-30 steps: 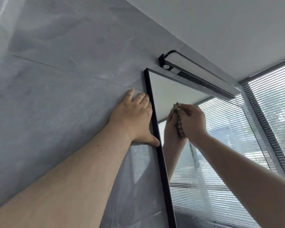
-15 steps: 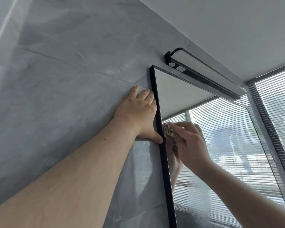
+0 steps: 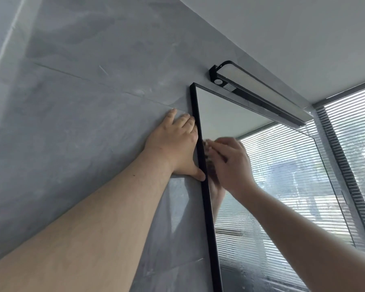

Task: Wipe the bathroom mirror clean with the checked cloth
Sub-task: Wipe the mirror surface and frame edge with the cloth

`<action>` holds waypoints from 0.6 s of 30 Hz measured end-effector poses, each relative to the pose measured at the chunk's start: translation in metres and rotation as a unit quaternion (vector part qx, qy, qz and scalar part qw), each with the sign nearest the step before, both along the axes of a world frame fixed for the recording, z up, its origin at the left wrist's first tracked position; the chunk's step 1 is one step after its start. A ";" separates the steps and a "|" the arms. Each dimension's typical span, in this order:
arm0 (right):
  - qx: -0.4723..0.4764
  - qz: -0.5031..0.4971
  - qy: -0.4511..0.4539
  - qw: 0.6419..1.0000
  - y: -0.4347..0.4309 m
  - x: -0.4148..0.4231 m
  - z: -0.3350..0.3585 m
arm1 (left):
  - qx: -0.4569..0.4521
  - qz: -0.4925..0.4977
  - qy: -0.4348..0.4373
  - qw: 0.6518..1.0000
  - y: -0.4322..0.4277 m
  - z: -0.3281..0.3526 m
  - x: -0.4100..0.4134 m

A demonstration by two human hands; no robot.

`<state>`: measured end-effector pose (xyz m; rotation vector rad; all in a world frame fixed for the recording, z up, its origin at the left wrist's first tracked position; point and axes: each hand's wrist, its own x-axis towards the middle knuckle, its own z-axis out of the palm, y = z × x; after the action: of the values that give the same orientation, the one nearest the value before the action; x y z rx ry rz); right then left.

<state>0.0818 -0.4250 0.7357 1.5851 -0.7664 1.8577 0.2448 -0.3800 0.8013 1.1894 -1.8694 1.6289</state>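
The black-framed mirror (image 3: 205, 207) hangs on the grey tiled wall and reflects window blinds. My right hand (image 3: 230, 163) grips the bunched checked cloth (image 3: 207, 147) and presses it on the glass right beside the left frame edge, near the top. Only a small blurred bit of cloth shows past my fingers. My left hand (image 3: 175, 144) lies flat on the wall just left of the frame, fingers straight, thumb touching the frame. Streaks and droplets show on the lower glass.
A black bar lamp (image 3: 259, 93) juts out from the wall just above the mirror's top edge. A window with slatted blinds (image 3: 354, 157) stands at the right. The white ceiling runs overhead.
My right hand with the cloth slid left across the glass to the frame edge, then a little upward. The left hand stayed planted on the wall.
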 end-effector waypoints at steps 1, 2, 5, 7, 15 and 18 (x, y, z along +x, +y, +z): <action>-0.013 -0.001 0.008 1.000 -0.002 0.000 -0.013 | -0.001 0.000 0.000 1.000 0.000 0.000 0.000; -0.021 -0.002 0.013 1.000 -0.004 -0.001 -0.024 | -0.002 -0.001 0.001 1.000 -0.001 0.000 0.000; -0.047 -0.005 0.032 0.998 -0.008 -0.005 -0.040 | -0.004 -0.007 0.007 1.000 -0.001 0.000 0.000; -0.053 -0.016 0.040 0.998 -0.009 -0.005 -0.028 | -0.003 -0.006 0.006 1.000 -0.001 0.000 0.000; 0.013 0.011 -0.023 1.000 -0.001 0.010 0.092 | -0.011 0.007 0.001 1.000 0.000 -0.001 -0.001; -0.001 0.015 -0.037 0.999 -0.001 0.013 0.123 | -0.019 -0.001 0.000 1.000 0.000 -0.001 -0.001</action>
<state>0.0944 -0.4260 0.8587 1.5422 -0.7766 1.9466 0.2436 -0.3799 0.8005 1.1717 -1.8313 1.6545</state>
